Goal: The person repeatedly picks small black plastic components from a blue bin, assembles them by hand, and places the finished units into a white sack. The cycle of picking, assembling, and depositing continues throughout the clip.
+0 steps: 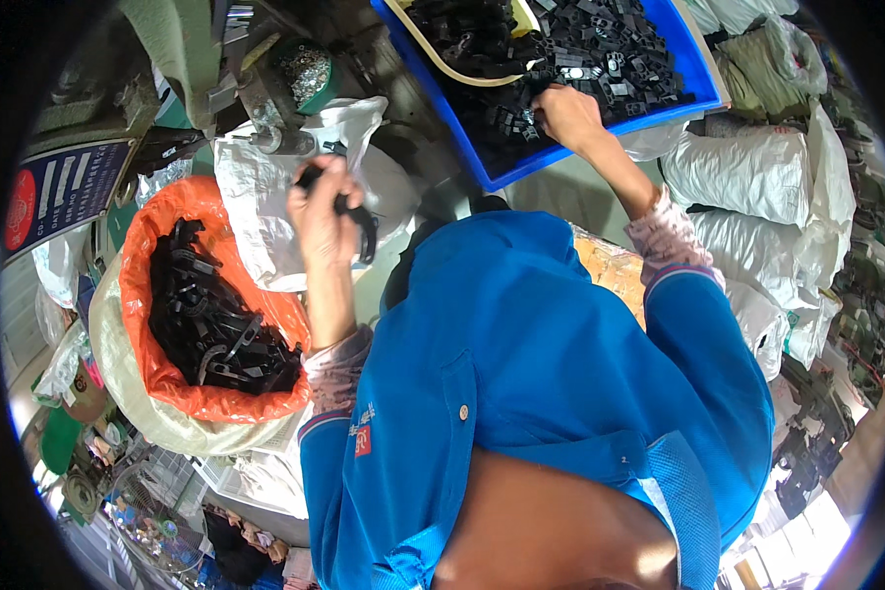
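My left hand (pixel 326 211) is closed around a curved black plastic part (pixel 367 236), which sticks out past the fingers. It is raised in front of a white plastic bag (pixel 256 211). At the far side, my right hand (pixel 568 116) reaches into a blue tray (pixel 600 138), its fingers bent together among small black plastic pieces (pixel 624 59). What its fingertips grip is hidden. A yellow-rimmed container (pixel 452 71) with black parts sits in the tray, just left of my right hand.
Left of me, an orange bag (pixel 152 334) lines a pale sack and holds many curved black parts (pixel 211 315). A green bowl of small metal pieces (pixel 307 71) stands by the green machine (pixel 172 49). Filled white sacks (pixel 742 177) are stacked at right.
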The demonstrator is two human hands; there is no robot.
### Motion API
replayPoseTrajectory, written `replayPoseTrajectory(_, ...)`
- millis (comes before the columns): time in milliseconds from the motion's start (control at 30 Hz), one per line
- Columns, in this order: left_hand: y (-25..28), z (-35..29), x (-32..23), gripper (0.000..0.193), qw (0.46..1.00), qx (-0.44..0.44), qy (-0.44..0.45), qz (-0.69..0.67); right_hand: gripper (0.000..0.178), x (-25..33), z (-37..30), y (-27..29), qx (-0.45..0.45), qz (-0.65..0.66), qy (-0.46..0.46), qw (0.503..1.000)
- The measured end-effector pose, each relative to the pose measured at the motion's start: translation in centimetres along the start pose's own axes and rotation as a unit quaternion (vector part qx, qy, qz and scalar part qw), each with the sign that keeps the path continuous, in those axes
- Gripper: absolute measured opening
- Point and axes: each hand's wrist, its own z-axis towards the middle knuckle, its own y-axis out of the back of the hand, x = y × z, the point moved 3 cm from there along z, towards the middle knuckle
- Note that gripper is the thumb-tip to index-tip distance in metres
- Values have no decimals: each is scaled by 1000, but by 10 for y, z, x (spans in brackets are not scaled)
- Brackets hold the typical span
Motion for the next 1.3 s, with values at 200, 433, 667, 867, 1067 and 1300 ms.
replayPoseTrajectory(200,-70,1,47,11,995,75,50,47,12,1,23,-18,58,-92,78,991)
replayPoseTrajectory(433,-83,-3,66,10,997,35,55,52,13,-32,-15,29,-58,234,59,969)
replayPoseTrajectory(667,-101,-9,73,9,997,14,64,47,15,-127,16,43,-138,516,-25,845)
replayPoseTrajectory(867,-120,-3,91,11,996,25,71,47,16,-147,41,36,-84,575,-86,809)
replayPoseTrajectory(1067,-140,-7,97,8,995,28,78,57,17,-143,36,38,-141,293,-58,944)
replayPoseTrajectory(1300,-164,2,105,7,992,70,87,64,27,-135,68,24,-138,136,-12,981)
